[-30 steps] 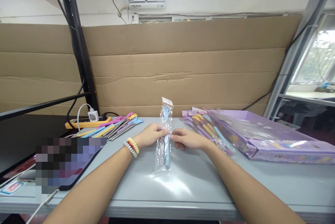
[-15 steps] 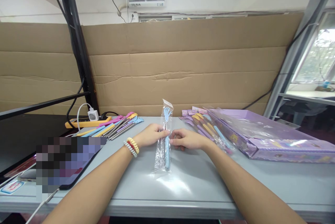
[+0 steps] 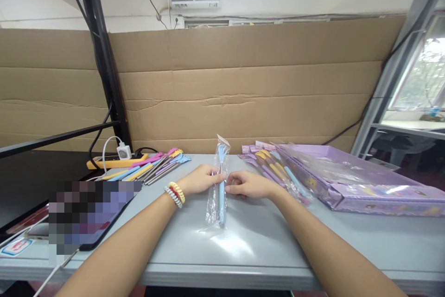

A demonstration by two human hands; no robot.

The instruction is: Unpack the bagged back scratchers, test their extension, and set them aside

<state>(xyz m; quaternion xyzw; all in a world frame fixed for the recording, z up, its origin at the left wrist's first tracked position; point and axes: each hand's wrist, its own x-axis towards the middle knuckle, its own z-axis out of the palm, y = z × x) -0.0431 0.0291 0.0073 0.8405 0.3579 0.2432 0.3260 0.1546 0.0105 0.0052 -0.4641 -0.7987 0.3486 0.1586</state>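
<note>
One blue back scratcher point(image 3: 221, 197) stands almost upright inside a clear plastic sleeve point(image 3: 212, 206), its lower end resting on the grey table point(image 3: 243, 250) near the middle. From either side the left hand point(image 3: 201, 179) and the right hand point(image 3: 247, 184) pinch the sleeve about halfway up, fingers closed on the film. It looks light. The scratcher is probably stiff, the film thin, slick and crinkly, so the surest hold is on the handle through the plastic. Loose coloured scratchers point(image 3: 156, 166) lie far left. Bagged scratchers point(image 3: 274, 167) and a purple box point(image 3: 347, 181) lie to the right.
</note>
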